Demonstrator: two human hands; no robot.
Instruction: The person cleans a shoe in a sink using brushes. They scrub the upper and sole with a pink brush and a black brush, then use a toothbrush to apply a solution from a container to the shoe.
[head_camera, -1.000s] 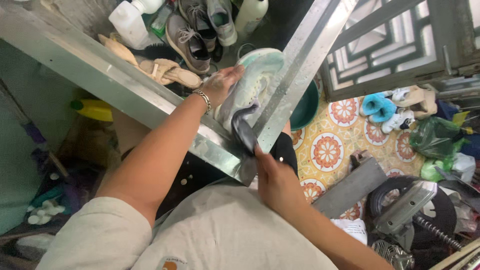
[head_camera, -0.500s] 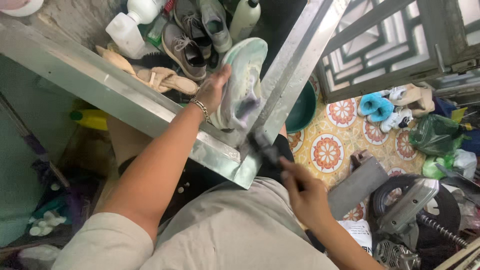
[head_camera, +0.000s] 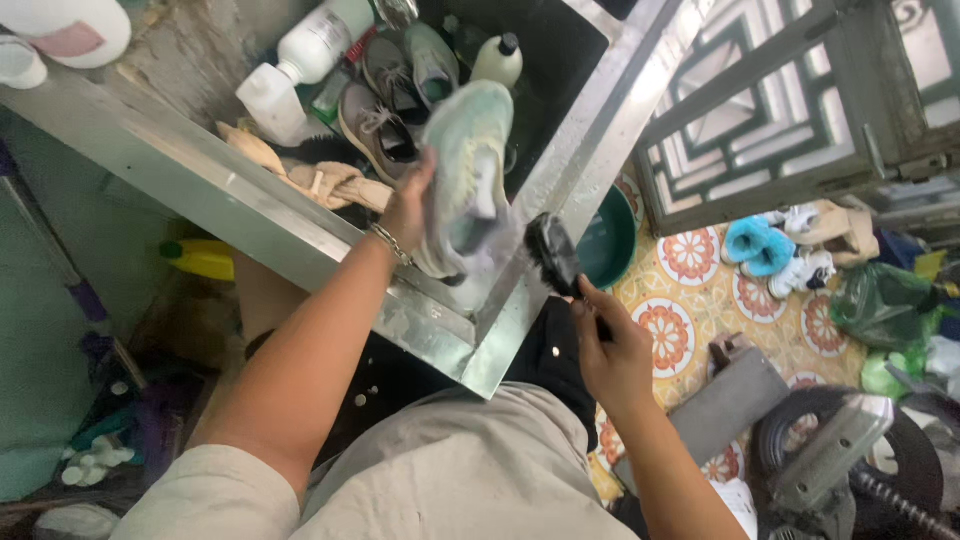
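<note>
My left hand (head_camera: 408, 205) grips a pale green, soapy sneaker (head_camera: 468, 170) by its side and holds it sole-up over a stainless steel sink (head_camera: 560, 200). A black scrubbing brush (head_camera: 553, 254) is in my right hand (head_camera: 612, 350), held by its handle, with the bristle head just right of the sneaker, near the sink's rim and apart from the shoe. A metal bracelet (head_camera: 388, 245) circles my left wrist.
In the sink lie two grey-brown shoes (head_camera: 385, 100), beige cloths (head_camera: 320, 180) and several white bottles (head_camera: 300, 60). A green basin (head_camera: 612, 240) sits on the patterned tile floor. Blue slippers (head_camera: 755, 245), bags (head_camera: 885, 310) and a grey block (head_camera: 735, 400) lie to the right.
The brush has come off the sneaker and swung out to the right of it. My left hand has tilted the shoe more upright over the sink.
</note>
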